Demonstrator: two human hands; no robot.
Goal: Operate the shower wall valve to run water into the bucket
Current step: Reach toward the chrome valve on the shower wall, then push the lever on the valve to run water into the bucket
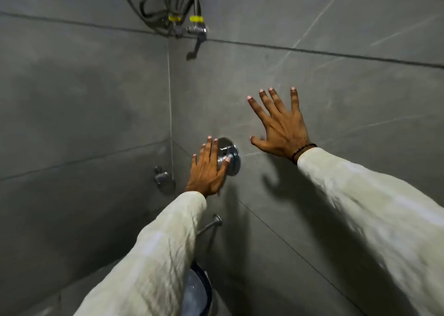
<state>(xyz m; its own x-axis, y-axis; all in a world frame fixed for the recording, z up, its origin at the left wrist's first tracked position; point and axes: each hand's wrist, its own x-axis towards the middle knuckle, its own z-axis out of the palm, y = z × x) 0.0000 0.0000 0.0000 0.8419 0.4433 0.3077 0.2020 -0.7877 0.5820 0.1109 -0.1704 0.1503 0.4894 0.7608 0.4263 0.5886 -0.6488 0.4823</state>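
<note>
The left hand (pixel 208 169) covers part of the round chrome shower wall valve (pixel 231 156) on the grey tiled wall (pixel 336 80), so the valve's handle is largely hidden; the fingers are spread and extended, the thumb tip resting on the valve's centre, with nothing clasped. The right hand (pixel 281 126) lies flat and open against the tile up and to the right of the valve, fingers splayed, apart from the valve, a dark bracelet (pixel 303 151) at the wrist. The bucket (pixel 198 289) sits low in the frame below the valve, mostly hidden behind the left sleeve (pixel 149 263); only a bluish sliver shows and its contents cannot be made out. A spout (pixel 211 223) juts from the wall under the valve. A second chrome fitting (pixel 164 178) sits left of the corner joint. Overhead, hoses (pixel 153 1) are cut off by the top edge, joined to a tap (pixel 197 31) with yellow bands; no writing is legible. Bare tile lies open around both hands.
</note>
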